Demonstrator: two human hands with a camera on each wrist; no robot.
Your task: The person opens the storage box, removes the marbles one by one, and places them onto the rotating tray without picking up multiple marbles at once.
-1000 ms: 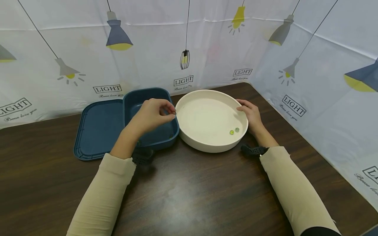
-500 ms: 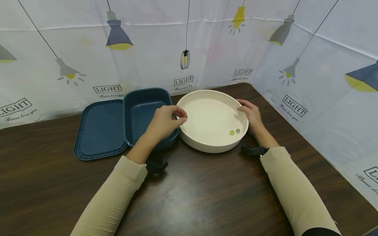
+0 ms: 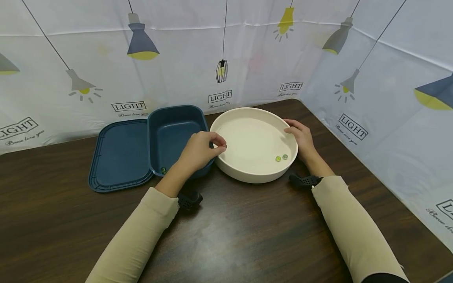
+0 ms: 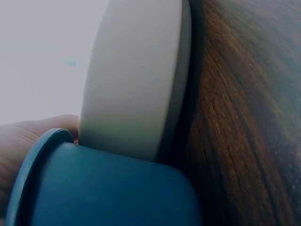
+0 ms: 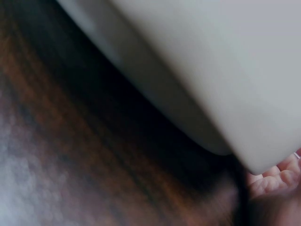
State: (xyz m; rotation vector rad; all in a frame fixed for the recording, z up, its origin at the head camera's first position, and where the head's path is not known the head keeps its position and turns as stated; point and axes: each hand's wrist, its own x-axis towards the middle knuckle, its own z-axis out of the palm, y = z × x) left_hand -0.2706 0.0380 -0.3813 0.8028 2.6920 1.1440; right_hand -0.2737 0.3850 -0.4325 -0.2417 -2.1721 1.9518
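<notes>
In the head view my left hand [image 3: 201, 151] pinches a small marble, mostly hidden by the thumb and fingertips, at the left rim of a round cream dish [image 3: 247, 173]. My right hand [image 3: 301, 137] grips this dish at its right rim, thumb over the edge. Inside it, near the front right, lie a yellow-green marble [image 3: 278, 158] and a paler marble [image 3: 284, 157]. A dark blue box [image 3: 177, 131] stands beneath the left hand, touching distance from the dish. Green marbles [image 3: 163, 170] show in its front left corner. In the left wrist view, the box wall [image 4: 113, 183] partly hides the hand.
A flat blue lid [image 3: 118, 153] lies left of the box on the dark wooden table [image 3: 226, 228]. Behind and to the right hangs a white lamp-print cloth [image 3: 184, 47]. Both wrists carry black straps.
My left hand has moved right and slightly toward me, from above the box to the dish's left rim, still pinching the marble. The right hand keeps its grip.
</notes>
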